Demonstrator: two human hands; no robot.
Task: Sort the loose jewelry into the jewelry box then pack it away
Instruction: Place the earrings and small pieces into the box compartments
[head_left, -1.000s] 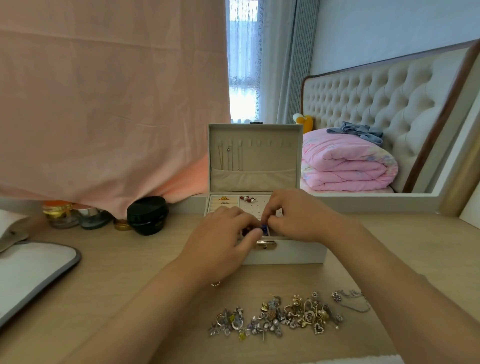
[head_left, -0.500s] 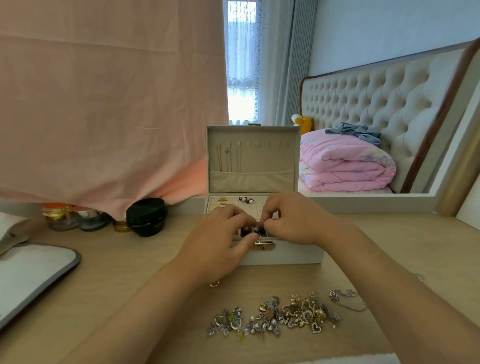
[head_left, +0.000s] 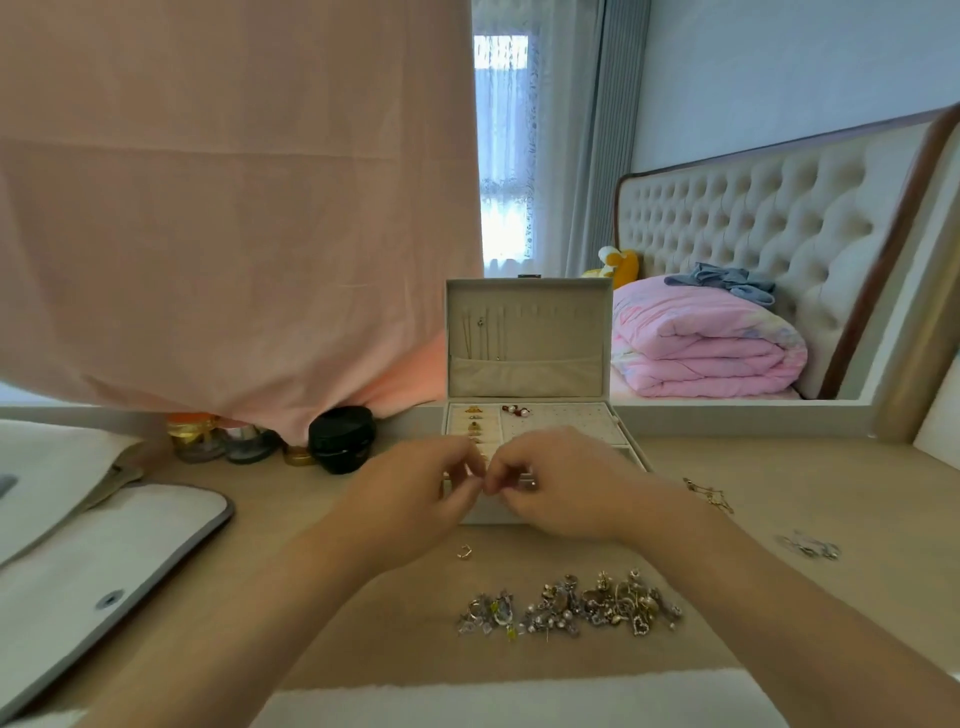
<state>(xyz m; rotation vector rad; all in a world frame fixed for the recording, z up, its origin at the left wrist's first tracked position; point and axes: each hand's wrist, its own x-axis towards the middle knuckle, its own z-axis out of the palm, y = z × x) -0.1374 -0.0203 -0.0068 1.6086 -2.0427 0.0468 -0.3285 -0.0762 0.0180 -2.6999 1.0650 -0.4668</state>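
Left hand (head_left: 410, 499) and right hand (head_left: 566, 488) touch curled fingers at the box (head_left: 524, 332) front, hold unclear; pile (head_left: 571, 608) lies toward tabletop's near edge.

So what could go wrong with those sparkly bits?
The jewelry pile lies beside the right forearm, so one sweep could scatter it. The small gold ring sits alone near the left hand and might get knocked away. That hand's fingertips meet the right hand before the jewelry box; anything tiny there could drop unseen.

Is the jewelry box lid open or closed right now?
Open: the lid stands upright behind the box's tray, inner pocket facing the camera.
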